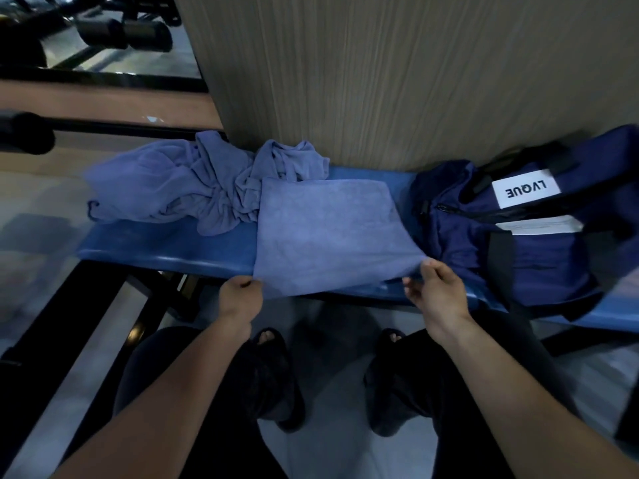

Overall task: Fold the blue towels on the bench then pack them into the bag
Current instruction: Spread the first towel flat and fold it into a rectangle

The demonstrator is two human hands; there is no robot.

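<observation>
A flat blue towel lies spread across the middle of the blue bench, its near edge hanging over the front. My left hand grips the towel's near left corner. My right hand pinches the near right corner, lifted a little off the bench. Crumpled blue towels are heaped on the bench to the left and behind. A navy duffel bag with a white "LVQUE" label sits on the bench at the right, touching the flat towel's right side.
A wood-grain wall panel rises directly behind the bench. Black gym equipment bars stand at the left and far left. My legs and sandalled feet are on the grey floor below the bench's front edge.
</observation>
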